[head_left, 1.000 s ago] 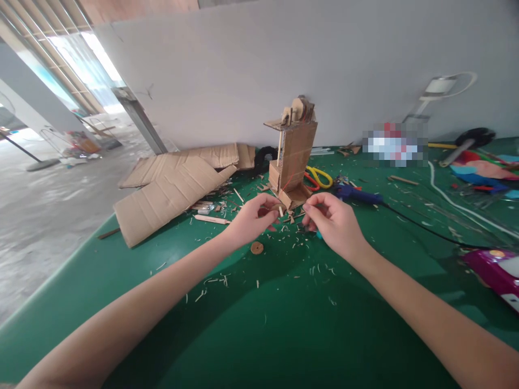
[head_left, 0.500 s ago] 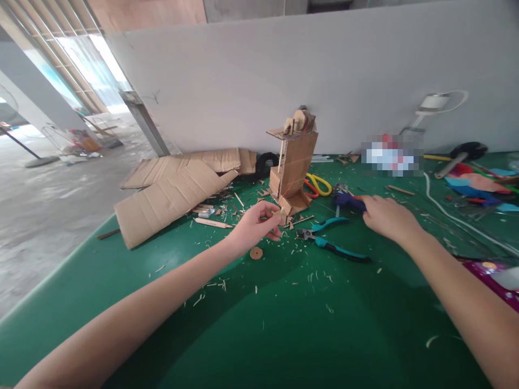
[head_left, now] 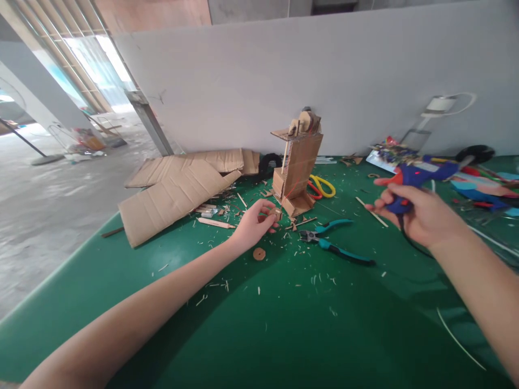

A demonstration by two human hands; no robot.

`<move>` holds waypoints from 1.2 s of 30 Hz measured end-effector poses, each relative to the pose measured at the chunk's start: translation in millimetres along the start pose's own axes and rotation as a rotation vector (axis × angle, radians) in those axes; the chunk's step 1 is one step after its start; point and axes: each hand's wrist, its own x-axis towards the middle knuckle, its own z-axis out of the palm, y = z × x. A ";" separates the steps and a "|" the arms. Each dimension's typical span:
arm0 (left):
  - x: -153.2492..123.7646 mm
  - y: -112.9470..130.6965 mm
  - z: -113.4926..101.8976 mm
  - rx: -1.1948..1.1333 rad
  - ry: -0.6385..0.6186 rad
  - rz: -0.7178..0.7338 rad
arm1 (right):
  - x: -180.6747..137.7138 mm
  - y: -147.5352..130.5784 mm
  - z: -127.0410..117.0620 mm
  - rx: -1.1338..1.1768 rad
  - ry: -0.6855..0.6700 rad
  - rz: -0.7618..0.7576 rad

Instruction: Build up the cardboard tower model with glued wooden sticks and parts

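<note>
The right hand point(head_left: 419, 216) is holding a blue glue gun point(head_left: 421, 174), at three o'clock from the left hand point(head_left: 259, 219). If the gun is hot, its tip could be burning the left fingers by touching them; I am not seeing the tip clearly. The cord point(head_left: 419, 250) could be catching on the pliers point(head_left: 326, 245), lying between three and four o'clock from the left hand. The left hand is pinching a small cardboard bit point(head_left: 276, 213) near the middle; a loose pinch could be dropping it.

The left arm point(head_left: 162, 292) is pointing in from eight o'clock. The right arm point(head_left: 482, 281) is slanting in from four o'clock, fingers pointing to nine o'clock.
</note>
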 end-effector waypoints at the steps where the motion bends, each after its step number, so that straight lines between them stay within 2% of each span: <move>1: 0.0 -0.8 -0.6 -0.003 0.014 0.007 | -7.3 3.0 8.3 0.050 -0.065 0.027; 3: -0.3 -2.6 -0.8 -0.003 0.041 0.021 | -21.8 13.5 24.1 0.067 -0.188 0.091; 5: -1.0 -4.3 -0.2 0.048 0.056 0.041 | -33.7 26.8 36.9 -0.013 -0.324 0.116; 7: -1.8 -5.6 0.4 0.132 0.060 0.055 | -41.6 38.5 45.4 -0.128 -0.443 0.090; 10: -2.7 -6.6 0.8 0.199 0.064 0.067 | -47.2 46.5 50.4 -0.229 -0.512 0.022; 15: -3.1 -6.9 0.6 0.225 0.080 0.093 | -52.5 42.5 50.0 -0.439 -0.555 0.016; 20: -4.3 -7.5 1.6 0.251 0.064 0.115 | -55.8 42.4 52.2 -0.649 -0.516 -0.015; 28: -6.2 -5.2 3.2 0.244 0.049 0.159 | -53.7 47.4 51.7 -0.708 -0.503 -0.129; 36: -7.8 -1.4 4.3 0.245 0.042 0.174 | -55.4 45.0 53.7 -0.794 -0.499 -0.073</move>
